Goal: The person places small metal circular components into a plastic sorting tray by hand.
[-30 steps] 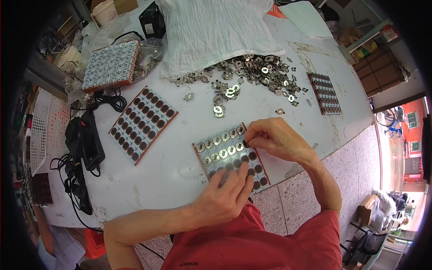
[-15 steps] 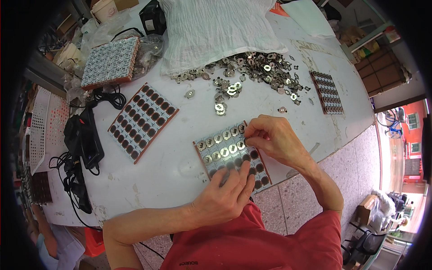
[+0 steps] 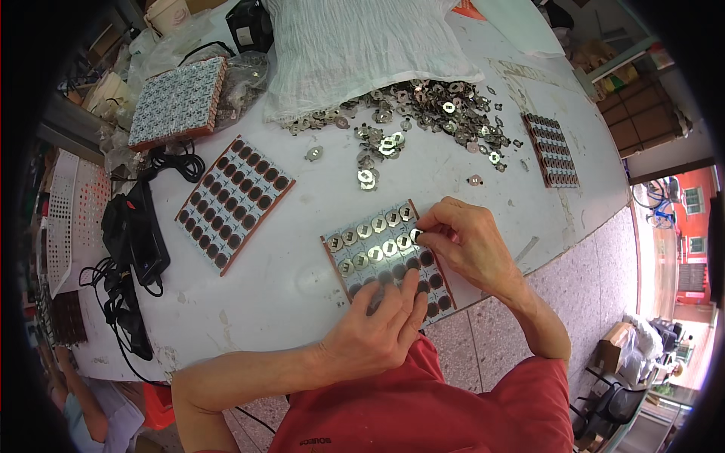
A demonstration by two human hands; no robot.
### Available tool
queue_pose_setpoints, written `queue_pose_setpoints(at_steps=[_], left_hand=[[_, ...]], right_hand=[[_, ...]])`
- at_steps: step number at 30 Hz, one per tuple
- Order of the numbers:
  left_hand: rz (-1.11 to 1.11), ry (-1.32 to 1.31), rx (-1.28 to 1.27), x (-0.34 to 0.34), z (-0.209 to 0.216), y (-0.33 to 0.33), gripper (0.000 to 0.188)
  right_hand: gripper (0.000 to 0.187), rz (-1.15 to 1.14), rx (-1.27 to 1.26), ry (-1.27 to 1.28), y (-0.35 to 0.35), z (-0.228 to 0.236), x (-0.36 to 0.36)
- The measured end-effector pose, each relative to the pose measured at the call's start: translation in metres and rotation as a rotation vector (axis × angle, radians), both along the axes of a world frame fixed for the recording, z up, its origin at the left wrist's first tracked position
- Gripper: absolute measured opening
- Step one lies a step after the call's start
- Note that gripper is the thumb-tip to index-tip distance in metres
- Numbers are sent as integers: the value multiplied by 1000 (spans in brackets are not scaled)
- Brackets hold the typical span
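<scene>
A circuit board panel [image 3: 355, 289] lies in front of me, with rows of round dark pads and brown edge strips. Shiny round metal clips [image 3: 375, 254] with slotted centres sit on its two far rows. At the right end of the second row, my right hand [image 3: 472, 240] pinches a metal clip [image 3: 416, 235] between thumb and index finger; the fingers partly hide it. My left hand [image 3: 377, 323] rests palm down over the panel's near rows, fingers stretched out and a little apart, covering several pads.
Loose metal clips [image 3: 453, 113] are heaped beside a white woven sack [image 3: 370, 53]. Another padded panel [image 3: 236, 204] lies left, a third [image 3: 551, 151] far right. A stack of panels [image 3: 179, 102], black power adapters with cables [image 3: 140, 234] and a white perforated basket [image 3: 68, 211] line the left side.
My right hand has shifted slightly right and nearer, uncovering the right ends of the two far clip rows. The clip at its fingertips now shows. My left hand stays in place.
</scene>
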State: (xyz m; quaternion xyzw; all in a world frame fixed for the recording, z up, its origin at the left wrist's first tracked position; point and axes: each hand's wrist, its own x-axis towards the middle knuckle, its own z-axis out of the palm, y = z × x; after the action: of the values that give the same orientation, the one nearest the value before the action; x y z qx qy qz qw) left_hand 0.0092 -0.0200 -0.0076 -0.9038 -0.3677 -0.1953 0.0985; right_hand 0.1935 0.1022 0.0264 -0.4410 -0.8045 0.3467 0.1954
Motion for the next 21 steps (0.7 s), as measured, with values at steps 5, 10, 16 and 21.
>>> queue_pose_setpoints(at_steps=[5, 10, 16, 21], left_hand=[[0, 25, 22, 1, -1, 0, 45], [-10, 44, 47, 0, 0, 1, 44], [-25, 52, 42, -1, -1, 1, 44], [-26, 44, 36, 0, 0, 1, 45]], right_hand=[[11, 99, 160, -48, -1, 1, -2], [9, 159, 186, -77, 2, 5, -5], [7, 154, 167, -102, 2, 4, -7], [8, 213, 211, -189, 7, 2, -8]])
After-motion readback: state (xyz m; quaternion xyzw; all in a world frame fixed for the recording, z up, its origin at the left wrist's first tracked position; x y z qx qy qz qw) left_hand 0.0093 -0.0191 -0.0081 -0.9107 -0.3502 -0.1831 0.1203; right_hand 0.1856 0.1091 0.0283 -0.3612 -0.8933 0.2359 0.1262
